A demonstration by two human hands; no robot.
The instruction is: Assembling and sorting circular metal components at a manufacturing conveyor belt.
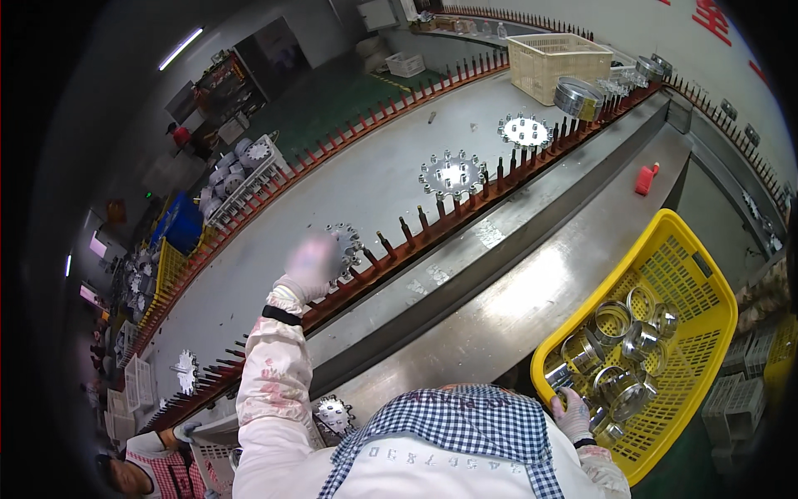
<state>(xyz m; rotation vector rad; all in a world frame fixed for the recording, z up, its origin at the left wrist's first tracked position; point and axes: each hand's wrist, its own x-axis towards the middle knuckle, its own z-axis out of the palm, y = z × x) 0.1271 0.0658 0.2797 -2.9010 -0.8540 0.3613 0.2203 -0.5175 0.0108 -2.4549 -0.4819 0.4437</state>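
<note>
At the bottom of the frame, the person leans over the counter in a checked apron (449,424), a studded metal disc (334,414) beside it. In the lower right, the right hand (571,413) reaches over the near rim of a yellow basket (706,349), against the silver rings (623,395) heaped inside; whether its fingers grasp one cannot be told. Left of the frame's centre, the left hand (314,262) is blurred, just beside a toothed silver disc (349,241) at the edge of a grey belt (382,166); its grip cannot be made out either. Upright pins (405,231) line that edge. Farther along, toward the upper right, lie two more discs (453,173), then a cream crate (553,66).
</note>
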